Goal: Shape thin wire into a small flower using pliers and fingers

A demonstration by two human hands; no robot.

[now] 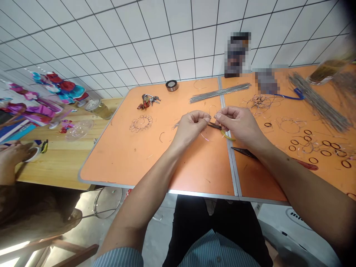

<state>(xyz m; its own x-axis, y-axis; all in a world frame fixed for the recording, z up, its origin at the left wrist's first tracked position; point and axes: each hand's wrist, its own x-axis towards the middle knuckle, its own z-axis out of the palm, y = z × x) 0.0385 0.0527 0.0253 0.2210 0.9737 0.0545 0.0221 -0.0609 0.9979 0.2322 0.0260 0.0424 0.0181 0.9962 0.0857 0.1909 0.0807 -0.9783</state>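
Observation:
Just above the orange table, my left hand [191, 126] and my right hand [239, 124] are close together, each pinching a thin wire [213, 111] between thumb and fingertips. The wire bends up in a small loop between them; its finer shape is too small to make out. Under my hands lie pliers [214, 126] with a yellow-green handle, partly covered by my right hand. A dark pointed tool [244, 152] with a red handle [307, 164] rests beneath my right forearm. To the left sits a ring of looped wire [141, 123].
Bundles of straight wires [219, 92] lie toward the wall, with a roll of tape [171, 85] and keys [149, 101] nearby. Several dark rings [326, 152] and loose wires scatter at right. A glass jar [324, 72] stands far right. Another person's hand [13, 154] is at the left table.

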